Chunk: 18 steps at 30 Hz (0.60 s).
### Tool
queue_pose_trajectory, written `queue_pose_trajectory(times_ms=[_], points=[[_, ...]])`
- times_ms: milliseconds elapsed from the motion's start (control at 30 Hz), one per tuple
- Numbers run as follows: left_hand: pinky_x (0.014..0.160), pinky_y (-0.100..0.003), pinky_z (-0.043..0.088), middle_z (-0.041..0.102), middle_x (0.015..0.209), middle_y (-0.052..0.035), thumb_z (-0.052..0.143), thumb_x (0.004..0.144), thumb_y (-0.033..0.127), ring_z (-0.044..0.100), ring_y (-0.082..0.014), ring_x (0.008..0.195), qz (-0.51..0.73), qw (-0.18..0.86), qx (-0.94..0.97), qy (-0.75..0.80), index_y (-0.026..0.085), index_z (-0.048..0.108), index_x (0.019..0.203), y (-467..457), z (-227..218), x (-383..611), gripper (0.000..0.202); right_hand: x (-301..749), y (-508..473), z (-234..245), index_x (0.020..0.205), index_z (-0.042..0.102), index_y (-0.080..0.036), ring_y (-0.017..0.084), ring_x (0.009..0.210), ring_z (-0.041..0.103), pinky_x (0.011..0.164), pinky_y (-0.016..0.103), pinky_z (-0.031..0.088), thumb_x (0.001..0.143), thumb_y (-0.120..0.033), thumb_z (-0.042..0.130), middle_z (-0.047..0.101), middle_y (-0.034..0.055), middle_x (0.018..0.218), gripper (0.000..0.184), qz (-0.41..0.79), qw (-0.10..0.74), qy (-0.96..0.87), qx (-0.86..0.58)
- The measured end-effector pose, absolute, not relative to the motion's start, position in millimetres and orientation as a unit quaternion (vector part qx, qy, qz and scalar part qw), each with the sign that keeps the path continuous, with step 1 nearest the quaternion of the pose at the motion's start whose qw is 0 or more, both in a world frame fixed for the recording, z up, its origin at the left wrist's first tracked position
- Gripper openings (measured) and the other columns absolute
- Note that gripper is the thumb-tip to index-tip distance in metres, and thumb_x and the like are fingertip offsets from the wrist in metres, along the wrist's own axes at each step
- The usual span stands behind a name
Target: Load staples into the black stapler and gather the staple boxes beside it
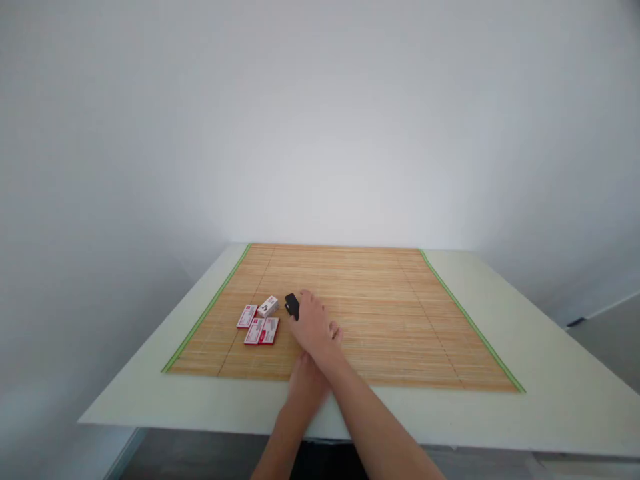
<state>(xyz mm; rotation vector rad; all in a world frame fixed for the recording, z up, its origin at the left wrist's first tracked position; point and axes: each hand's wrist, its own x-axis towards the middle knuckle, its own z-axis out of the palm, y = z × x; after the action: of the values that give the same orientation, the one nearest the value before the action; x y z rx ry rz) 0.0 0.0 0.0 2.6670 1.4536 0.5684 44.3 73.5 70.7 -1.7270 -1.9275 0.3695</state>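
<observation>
My right hand point(315, 327) reaches forward over the bamboo mat point(380, 300) and touches a small black object point(292, 305); its fingers curl round the object's right side. My left hand point(305, 385) lies under the right forearm at the mat's near edge, mostly hidden. Several small red-and-white boxes point(260, 323) lie just left of the black object.
The mat, edged in green, lies on a pale table point(550, 373) that stands against white walls. The table's near edge runs just below my arms. Floor shows at the far right.
</observation>
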Motion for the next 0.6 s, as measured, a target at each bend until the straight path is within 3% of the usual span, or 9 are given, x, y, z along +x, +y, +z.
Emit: queue_pose_trajectory(times_ms=[133,233,300,433,600], points=[[0.118,-0.046,0.043,0.062,0.144,-0.0077,0.048,0.099,0.019,0.052,-0.0249,0.139,0.242,0.101,0.856,0.445,0.023,0.060,0.138,-9.8,21.3,-3.3,0.040,112.9,73.0,79.2,0.121,0.063,-0.019,0.026,0.118,0.056,0.101,0.038,0.039,0.090,-0.020,0.059,0.064,0.0124,0.124,0.031,0.122,0.225,-0.736,-0.627],[0.114,-0.043,0.046,0.065,0.138,-0.0025,0.043,0.101,0.016,0.057,-0.0202,0.131,0.292,0.139,0.841,0.433,0.028,0.063,0.133,-11.2,32.3,-5.3,0.039,161.1,65.3,84.7,0.121,0.066,-0.022,0.024,0.117,0.056,0.100,0.036,0.039,0.089,-0.018,0.061,0.066,0.0091,0.122,0.032,0.122,0.214,-0.750,-0.613],[0.107,-0.041,0.050,0.068,0.129,-0.0036,0.043,0.101,0.016,0.061,-0.0204,0.122,0.308,0.133,0.814,0.474,0.028,0.066,0.128,-11.5,36.3,-5.3,0.037,184.7,58.1,85.6,0.122,0.067,-0.024,0.023,0.117,0.057,0.100,0.035,0.039,0.087,-0.016,0.064,0.067,0.0069,0.122,0.035,0.128,0.207,-0.764,-0.597],[0.106,-0.051,0.046,0.063,0.136,-0.0076,0.045,0.102,0.023,0.057,-0.0278,0.123,0.287,0.035,0.777,0.560,0.028,0.062,0.134,-15.7,40.9,-0.6,0.037,208.9,44.6,83.5,0.122,0.069,-0.026,0.022,0.115,0.058,0.099,0.034,0.041,0.086,-0.014,0.064,0.069,0.0045,0.121,0.039,0.154,0.225,-0.789,-0.550],[0.114,-0.057,0.035,0.058,0.145,-0.0039,0.048,0.101,0.029,0.052,-0.0305,0.128,0.256,-0.004,0.807,0.533,0.033,0.062,0.134,-22.0,42.2,6.9,0.036,203.1,41.5,84.8,0.116,0.070,-0.025,0.022,0.110,0.059,0.095,0.033,0.042,0.084,-0.019,0.070,0.069,0.0042,0.113,0.032,0.156,0.231,-0.789,-0.547]])
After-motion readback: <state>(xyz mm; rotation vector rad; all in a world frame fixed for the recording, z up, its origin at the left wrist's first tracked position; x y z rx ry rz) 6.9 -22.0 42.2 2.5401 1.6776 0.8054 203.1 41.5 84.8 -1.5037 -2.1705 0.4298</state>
